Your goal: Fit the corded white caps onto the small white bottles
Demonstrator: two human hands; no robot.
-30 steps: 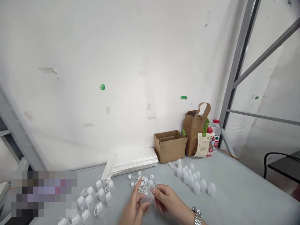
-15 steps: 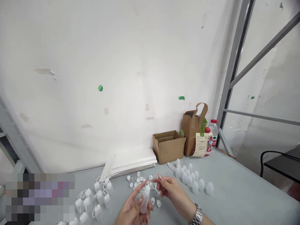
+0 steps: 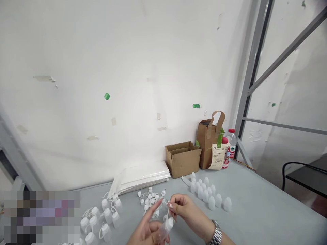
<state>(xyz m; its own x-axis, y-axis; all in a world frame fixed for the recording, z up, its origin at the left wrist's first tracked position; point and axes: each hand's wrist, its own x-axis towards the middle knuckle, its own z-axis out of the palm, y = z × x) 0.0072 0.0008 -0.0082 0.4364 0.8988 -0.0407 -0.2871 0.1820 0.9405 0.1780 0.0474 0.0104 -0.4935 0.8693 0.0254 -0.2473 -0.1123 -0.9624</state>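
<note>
My left hand (image 3: 148, 229) is at the bottom middle, its fingers closed round a small translucent white bottle (image 3: 166, 227) that tilts up to the right. My right hand (image 3: 186, 211), with a metal watch on the wrist, pinches a small white cap piece (image 3: 168, 205) just above the bottle's neck. A loose heap of white caps (image 3: 150, 199) lies on the grey table (image 3: 255, 211) right behind my hands.
Capped bottles with loops (image 3: 102, 217) stand at the left, uncapped bottles (image 3: 208, 195) at the right. A stack of white bags (image 3: 140, 178), an open cardboard box (image 3: 182, 159), a paper bag (image 3: 211, 139) and a water bottle (image 3: 232, 139) line the wall. A grey metal frame (image 3: 251, 75) rises at the right.
My left hand lifted the bottle off the table and drew it lower and nearer. My right hand took a cap piece and brought it to the bottle's neck. The view drifted slightly right.
</note>
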